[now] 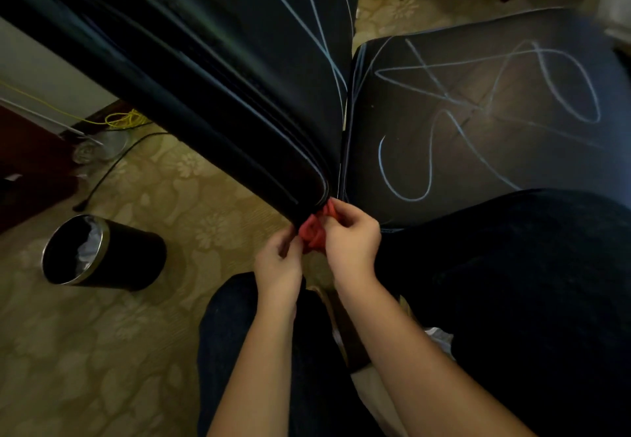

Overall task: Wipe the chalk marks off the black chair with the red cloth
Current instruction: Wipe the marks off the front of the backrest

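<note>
bin: black waste bin (102, 252) on the carpet, not ours.
left hand (278, 262): fingers curled, pinching the cloth's lower end.
red cloth (316, 231): bunched between both hands, at the backrest's bottom corner.
right hand (351, 242): pinching the cloth's top.
black chair (444, 170): chalk marks (512, 95) all over, unwiped.
step: we judge it cloth-readying.
next: press the wad on the marks and sweep.

Pinched between left hand (276, 265) and right hand (351, 242) against the lower corner of the chair (239, 78) back — cloth (312, 231), with chalk marks (478, 101) on the seat (529, 163) to the right and a bin (136, 255) on the floor (102, 351) well left.
</note>
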